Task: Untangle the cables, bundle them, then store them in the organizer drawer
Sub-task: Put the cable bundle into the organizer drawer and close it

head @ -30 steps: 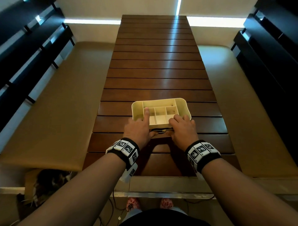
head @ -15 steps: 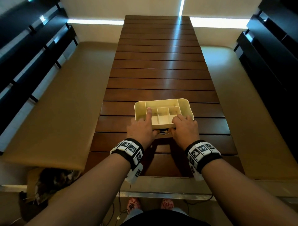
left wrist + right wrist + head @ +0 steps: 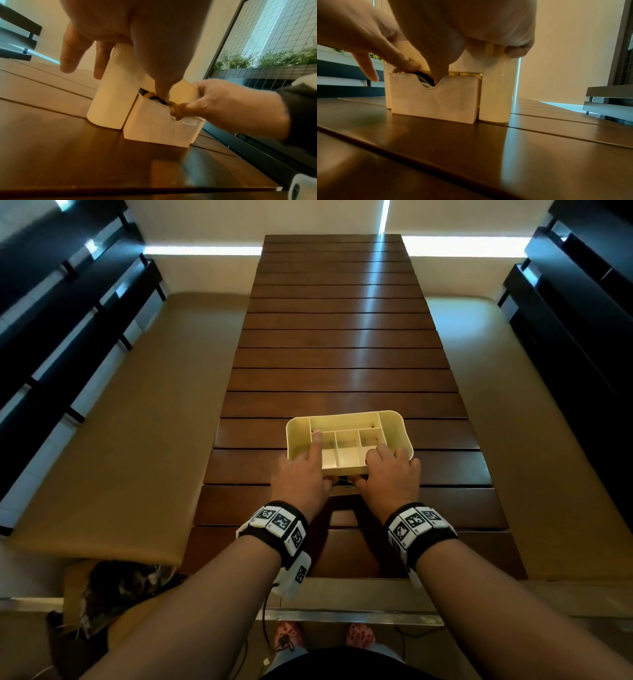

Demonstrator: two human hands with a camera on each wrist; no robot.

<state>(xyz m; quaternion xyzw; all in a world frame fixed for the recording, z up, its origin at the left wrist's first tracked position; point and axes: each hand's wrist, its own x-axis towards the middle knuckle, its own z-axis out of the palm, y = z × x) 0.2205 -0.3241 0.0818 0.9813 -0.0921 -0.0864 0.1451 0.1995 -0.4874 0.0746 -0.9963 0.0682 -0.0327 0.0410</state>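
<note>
A cream organizer (image 3: 394, 419) with open top compartments stands on the slatted wooden table (image 3: 342, 364). Its front drawer (image 3: 154, 125) (image 3: 433, 104) sticks out a little, with dark and white bundled cables (image 3: 154, 97) (image 3: 424, 78) inside. My left hand (image 3: 313, 463) lays its index finger across the organizer's top, while its thumb (image 3: 161, 88) presses down on the cables in the drawer gap. My right hand (image 3: 390, 470) curls its fingers over the organizer's near rim, and its thumb (image 3: 439, 75) sits in the drawer's round notch.
Tan padded benches (image 3: 120, 440) run along both sides of the table. Dark slatted backrests (image 3: 51, 320) rise behind them. A bag with clutter (image 3: 113, 587) lies on the floor at lower left. The table's near edge (image 3: 342, 577) is just behind my wrists.
The drawer has slid further into the organizer, so less of the dark cables shows between my hands. Both hands have kept their places at the front.
</note>
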